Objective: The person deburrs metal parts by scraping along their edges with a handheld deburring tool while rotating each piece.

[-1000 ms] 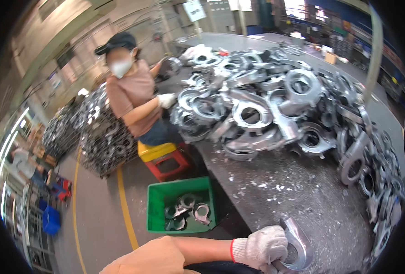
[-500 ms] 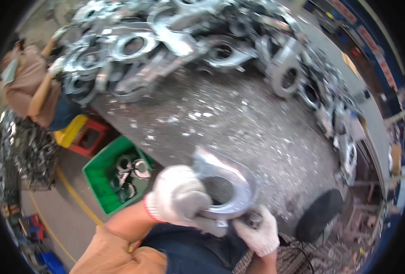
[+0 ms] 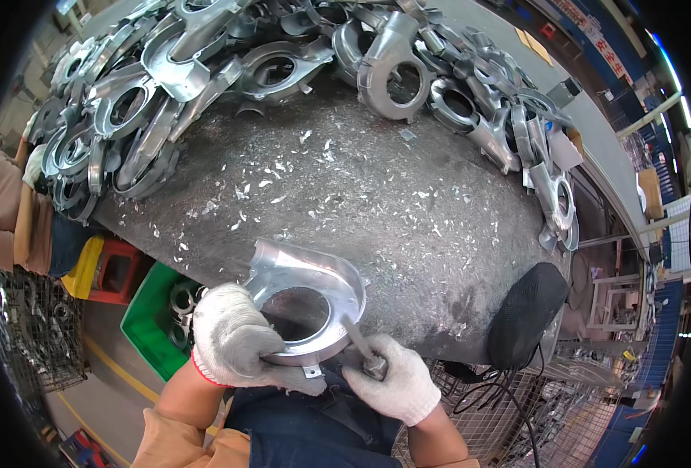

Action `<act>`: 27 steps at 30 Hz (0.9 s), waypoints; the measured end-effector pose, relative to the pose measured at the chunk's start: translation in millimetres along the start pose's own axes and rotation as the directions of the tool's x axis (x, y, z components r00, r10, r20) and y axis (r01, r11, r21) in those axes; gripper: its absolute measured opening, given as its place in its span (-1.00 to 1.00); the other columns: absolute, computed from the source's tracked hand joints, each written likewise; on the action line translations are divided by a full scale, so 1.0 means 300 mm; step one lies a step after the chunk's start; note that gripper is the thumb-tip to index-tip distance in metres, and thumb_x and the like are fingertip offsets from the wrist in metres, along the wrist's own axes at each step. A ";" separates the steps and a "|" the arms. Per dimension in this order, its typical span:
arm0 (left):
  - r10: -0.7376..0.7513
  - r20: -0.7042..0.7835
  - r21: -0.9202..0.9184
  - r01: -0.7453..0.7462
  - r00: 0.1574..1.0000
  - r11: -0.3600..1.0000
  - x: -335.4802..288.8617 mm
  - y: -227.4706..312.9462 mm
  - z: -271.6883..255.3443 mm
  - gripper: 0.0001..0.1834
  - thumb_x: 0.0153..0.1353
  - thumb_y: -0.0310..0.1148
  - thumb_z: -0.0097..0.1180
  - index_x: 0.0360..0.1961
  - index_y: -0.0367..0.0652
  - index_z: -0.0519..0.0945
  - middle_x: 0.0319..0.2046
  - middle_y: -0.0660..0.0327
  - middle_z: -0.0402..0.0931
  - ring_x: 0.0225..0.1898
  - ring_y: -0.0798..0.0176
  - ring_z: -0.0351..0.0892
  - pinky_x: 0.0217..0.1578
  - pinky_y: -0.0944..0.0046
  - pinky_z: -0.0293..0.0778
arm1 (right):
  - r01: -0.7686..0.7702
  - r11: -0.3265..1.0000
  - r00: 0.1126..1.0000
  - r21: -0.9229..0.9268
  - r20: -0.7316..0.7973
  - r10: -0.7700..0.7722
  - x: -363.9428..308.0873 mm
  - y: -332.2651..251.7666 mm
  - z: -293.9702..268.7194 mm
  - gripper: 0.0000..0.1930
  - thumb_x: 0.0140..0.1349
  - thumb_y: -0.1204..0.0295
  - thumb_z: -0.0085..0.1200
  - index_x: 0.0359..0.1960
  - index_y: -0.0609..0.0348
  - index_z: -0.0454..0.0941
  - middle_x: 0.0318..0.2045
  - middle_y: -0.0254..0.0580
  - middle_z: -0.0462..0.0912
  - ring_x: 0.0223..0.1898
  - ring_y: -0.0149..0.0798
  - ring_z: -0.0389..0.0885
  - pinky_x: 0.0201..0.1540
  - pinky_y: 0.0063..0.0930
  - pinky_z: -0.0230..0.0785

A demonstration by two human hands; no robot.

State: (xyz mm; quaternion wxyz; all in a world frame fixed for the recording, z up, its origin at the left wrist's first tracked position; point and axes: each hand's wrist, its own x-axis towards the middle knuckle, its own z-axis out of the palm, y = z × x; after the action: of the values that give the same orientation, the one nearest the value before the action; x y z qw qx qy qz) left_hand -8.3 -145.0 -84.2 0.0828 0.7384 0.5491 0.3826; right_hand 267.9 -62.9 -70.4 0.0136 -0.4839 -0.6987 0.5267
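Note:
My left hand [image 3: 236, 331], in a white knitted glove, grips the left rim of a silvery cast-metal housing [image 3: 347, 282]. The housing has a big round opening and a short spout pointing up and left. It is held tilted above the table's near edge. In my gloved right hand [image 3: 402, 382] is a flat, grey, bar-like tool that looks like a file [image 3: 356, 337]. Its blade points up and left and lies against or just over the housing's right rim; contact cannot be told. The glove hides part of its handle end.
Similar housings [image 3: 396, 78] are heaped along the far side of the dark table [image 3: 408, 226], which is strewn with metal flakes. A green bin [image 3: 149, 327] holds more at left. A black rounded object [image 3: 529, 312] with cables sits at right. Another person's gloved hand [image 3: 33, 165] is far left.
The view has swung, so my hands and the housing sit further left in the picture. The file's blade, hardly visible before, now shows at the housing's right rim.

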 end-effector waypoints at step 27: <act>0.085 -0.184 0.280 -0.031 0.979 0.959 0.032 -0.001 0.134 -0.40 -0.20 0.31 0.42 -0.40 0.00 0.66 -0.36 0.24 0.52 -0.23 0.01 0.57 -0.18 -0.06 0.47 | 0.074 0.990 0.757 0.123 0.639 -0.136 0.035 0.091 -0.066 -0.79 0.22 0.65 0.41 -0.14 0.17 0.72 -0.38 -0.43 0.66 -0.35 -0.53 0.54 -0.27 -0.54 0.37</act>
State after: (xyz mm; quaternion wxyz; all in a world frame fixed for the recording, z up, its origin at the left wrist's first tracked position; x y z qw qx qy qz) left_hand 18.9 -124.6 -107.7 -0.0864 0.7176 0.5806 0.3749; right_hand 290.9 -42.0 -87.4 -0.1765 -0.2318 -0.6623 0.6902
